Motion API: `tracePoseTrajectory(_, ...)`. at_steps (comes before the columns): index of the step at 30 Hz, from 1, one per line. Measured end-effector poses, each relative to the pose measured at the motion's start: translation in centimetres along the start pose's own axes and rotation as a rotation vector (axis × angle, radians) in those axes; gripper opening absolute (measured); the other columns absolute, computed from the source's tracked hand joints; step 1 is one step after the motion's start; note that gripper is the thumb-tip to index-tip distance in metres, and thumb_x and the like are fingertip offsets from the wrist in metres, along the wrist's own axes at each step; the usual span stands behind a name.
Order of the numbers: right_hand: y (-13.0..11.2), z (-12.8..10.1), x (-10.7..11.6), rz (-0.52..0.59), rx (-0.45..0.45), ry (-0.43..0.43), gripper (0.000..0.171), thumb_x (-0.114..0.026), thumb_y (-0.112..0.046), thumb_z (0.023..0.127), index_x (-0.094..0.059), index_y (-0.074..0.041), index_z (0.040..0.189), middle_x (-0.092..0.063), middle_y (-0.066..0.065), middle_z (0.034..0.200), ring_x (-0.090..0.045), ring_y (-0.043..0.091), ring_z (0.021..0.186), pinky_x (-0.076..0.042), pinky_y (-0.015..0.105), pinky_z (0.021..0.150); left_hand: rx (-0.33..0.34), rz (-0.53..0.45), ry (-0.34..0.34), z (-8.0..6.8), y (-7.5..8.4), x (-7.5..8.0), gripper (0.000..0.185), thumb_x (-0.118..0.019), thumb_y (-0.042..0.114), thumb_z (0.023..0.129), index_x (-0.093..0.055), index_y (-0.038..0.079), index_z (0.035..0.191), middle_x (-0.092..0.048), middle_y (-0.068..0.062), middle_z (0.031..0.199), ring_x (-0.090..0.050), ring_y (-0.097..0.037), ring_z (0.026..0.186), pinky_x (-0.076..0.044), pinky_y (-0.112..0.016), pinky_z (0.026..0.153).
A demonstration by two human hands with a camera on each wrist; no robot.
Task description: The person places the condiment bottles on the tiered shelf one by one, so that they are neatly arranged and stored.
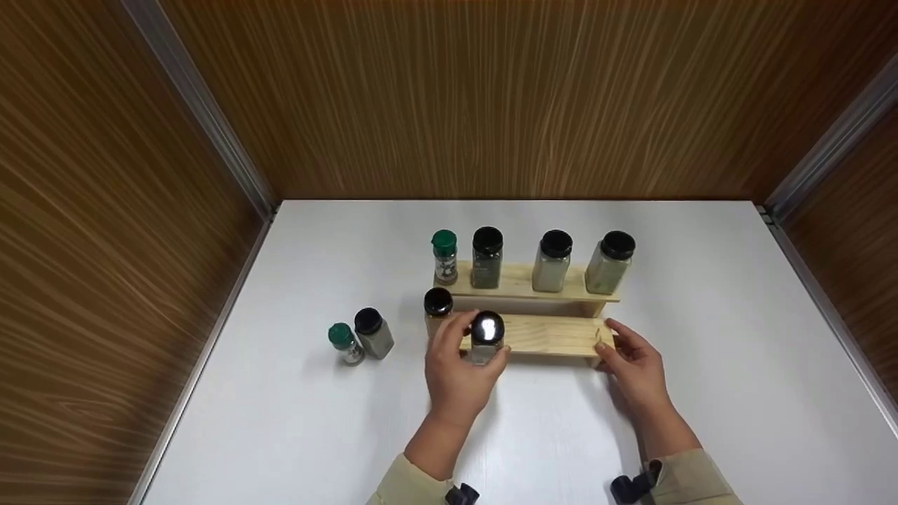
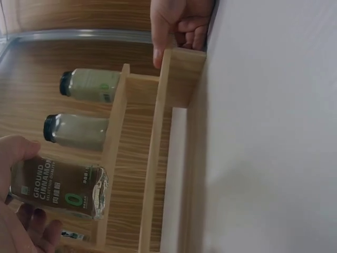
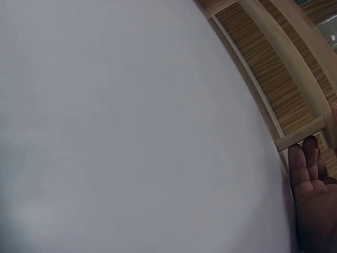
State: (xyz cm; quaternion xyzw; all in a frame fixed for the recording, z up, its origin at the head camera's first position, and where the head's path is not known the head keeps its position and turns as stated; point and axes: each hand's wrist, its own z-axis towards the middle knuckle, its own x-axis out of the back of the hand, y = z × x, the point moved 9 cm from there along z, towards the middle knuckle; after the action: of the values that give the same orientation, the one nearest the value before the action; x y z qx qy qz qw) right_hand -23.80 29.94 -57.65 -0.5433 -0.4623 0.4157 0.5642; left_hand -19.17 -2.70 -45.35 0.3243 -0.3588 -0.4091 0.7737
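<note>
My left hand [image 1: 457, 382] grips a square glass spice jar [image 1: 484, 353] with a black lid, held above the lower step of a two-step wooden rack [image 1: 551, 335]. Its label reads ground cinnamon in the left wrist view, where the jar's base [image 2: 99, 194] is off the shelf. At the rack's right end, my right hand [image 1: 640, 372] holds the lower shelf, thumb on top. In the right wrist view its fingers [image 3: 299, 163] lie against the end support. Another black-lidded jar [image 1: 438, 303] stands at the left of the lower step, partly hidden by my left hand.
Along the upper step stand a green-capped bottle [image 1: 445, 256] and three black-lidded jars, including the rightmost jar [image 1: 609, 265]. On the white table [image 1: 280, 421], left of the rack, are a green-capped bottle [image 1: 345, 342] and a black-lidded jar [image 1: 374, 333]. Wood-grain panels [image 1: 526, 105] enclose the back and sides.
</note>
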Motion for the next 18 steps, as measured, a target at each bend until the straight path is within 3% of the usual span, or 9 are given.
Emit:
tracePoseTrajectory(9, -0.1, -0.1, -0.1, 0.021, 0.036, -0.003, 0.054, -0.069, 0.010, 0.098, -0.054, 0.008, 0.149, -0.066, 0.005, 0.108, -0.068, 0.009, 0.081, -0.062, 0.024, 0.065, 0.045, 0.035, -0.041, -0.1, -1.0, -2.2, 0.059, -0.097, 0.010, 0.076, -0.071, 0.009, 0.129, -0.067, -0.007, 0.125, -0.067, -0.025, 0.109, -0.062, -0.042, 0.083)
tracePoseTrajectory(13, -0.1, -0.1, -0.1, 0.022, 0.033, 0.001, 0.054, -0.069, 0.010, 0.098, -0.054, 0.008, 0.149, -0.066, 0.005, 0.108, -0.068, 0.009, 0.080, -0.061, 0.023, 0.065, 0.044, 0.063, -0.025, -0.1, -1.4, -2.6, 0.059, -0.097, 0.010, 0.075, -0.071, 0.008, 0.128, -0.068, -0.009, 0.124, -0.067, -0.026, 0.111, -0.060, -0.046, 0.089)
tracePoseTrajectory(18, 0.0, -0.1, 0.0, 0.036, 0.024, 0.007, 0.053, -0.069, 0.010, 0.097, -0.054, 0.008, 0.149, -0.066, 0.004, 0.106, -0.068, 0.009, 0.081, -0.062, 0.023, 0.065, 0.033, 0.063, 0.007, 0.1, -1.7, -2.9, 0.060, -0.098, 0.010, 0.074, -0.071, 0.008, 0.127, -0.069, -0.007, 0.120, -0.067, -0.025, 0.111, -0.061, -0.044, 0.089)
